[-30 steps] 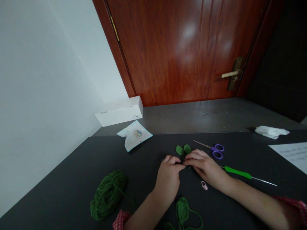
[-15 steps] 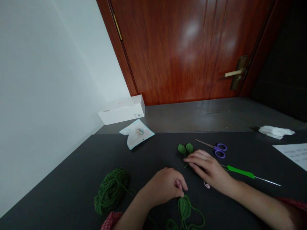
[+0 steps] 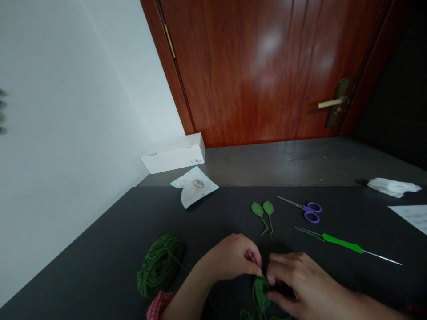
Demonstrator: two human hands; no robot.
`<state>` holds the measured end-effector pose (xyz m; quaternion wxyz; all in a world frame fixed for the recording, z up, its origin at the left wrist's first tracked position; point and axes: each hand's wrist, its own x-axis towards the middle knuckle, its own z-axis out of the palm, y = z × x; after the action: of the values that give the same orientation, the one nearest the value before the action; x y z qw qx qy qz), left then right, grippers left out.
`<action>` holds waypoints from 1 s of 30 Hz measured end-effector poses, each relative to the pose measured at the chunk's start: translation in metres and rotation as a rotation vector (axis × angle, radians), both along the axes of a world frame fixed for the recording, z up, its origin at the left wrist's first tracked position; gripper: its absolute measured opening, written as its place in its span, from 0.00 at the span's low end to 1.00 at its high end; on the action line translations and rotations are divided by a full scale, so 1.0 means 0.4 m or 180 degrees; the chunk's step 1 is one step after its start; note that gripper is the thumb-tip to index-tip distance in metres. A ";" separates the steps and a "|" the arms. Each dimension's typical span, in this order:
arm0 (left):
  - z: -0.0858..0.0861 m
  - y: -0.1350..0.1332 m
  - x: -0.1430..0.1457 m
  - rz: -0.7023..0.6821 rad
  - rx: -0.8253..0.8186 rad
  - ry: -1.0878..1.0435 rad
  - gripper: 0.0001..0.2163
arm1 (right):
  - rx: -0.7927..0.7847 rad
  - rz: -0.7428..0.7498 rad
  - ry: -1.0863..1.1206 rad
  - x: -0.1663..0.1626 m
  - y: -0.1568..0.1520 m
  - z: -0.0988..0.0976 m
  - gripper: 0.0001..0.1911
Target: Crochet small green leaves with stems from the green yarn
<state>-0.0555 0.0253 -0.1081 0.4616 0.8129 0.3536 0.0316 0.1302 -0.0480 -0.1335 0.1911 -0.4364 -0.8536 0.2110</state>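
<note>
My left hand [image 3: 233, 260] and my right hand [image 3: 298, 284] meet low in the middle of the black mat [image 3: 110, 240]. Both pinch a green crocheted leaf [image 3: 260, 295] that trails loose green yarn. Two finished small green leaves [image 3: 262, 211] with stems lie just beyond my hands, untouched. A ball of green yarn [image 3: 160, 264] rests left of my left wrist.
Purple-handled scissors [image 3: 308, 211] and a green-handled crochet hook [image 3: 343, 244] lie to the right. A white box [image 3: 173, 153] and a small plastic packet [image 3: 194, 186] sit at the back left by the wall. Crumpled tissue [image 3: 392, 186] and paper [image 3: 412, 215] are at far right. A wooden door [image 3: 267, 66] stands behind.
My right hand left the two small leaves and came back toward me to join my left hand on the larger leaf. The pink stitch marker is now hidden.
</note>
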 end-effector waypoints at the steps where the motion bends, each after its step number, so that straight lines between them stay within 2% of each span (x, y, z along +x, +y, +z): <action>1: -0.001 0.000 -0.002 -0.0010 -0.0007 -0.0014 0.06 | -0.0055 0.0034 -0.0038 -0.003 -0.002 -0.003 0.05; 8: -0.010 -0.005 -0.006 -0.0076 -0.0118 -0.0078 0.06 | -0.0017 0.0202 -0.0075 -0.008 0.003 -0.013 0.08; 14: -0.012 -0.007 -0.004 -0.0010 -0.0215 -0.0141 0.08 | 0.0218 0.0211 0.0130 -0.004 -0.013 0.014 0.10; 19: -0.010 -0.011 -0.001 -0.0236 -0.0472 -0.0314 0.11 | 0.0447 0.0500 0.0317 0.005 -0.040 0.027 0.08; 25: 0.004 -0.016 0.007 -0.0585 -0.0988 -0.0437 0.09 | 0.0549 0.0273 0.0338 0.015 -0.034 0.002 0.09; 30: 0.019 -0.014 0.006 -0.0392 -0.1434 -0.0597 0.09 | 0.0659 0.0108 0.0362 0.024 -0.026 -0.020 0.08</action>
<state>-0.0531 0.0198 -0.1003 0.6630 0.7030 0.2572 -0.0009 0.1399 -0.0583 -0.1414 0.2797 -0.3871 -0.8658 0.1494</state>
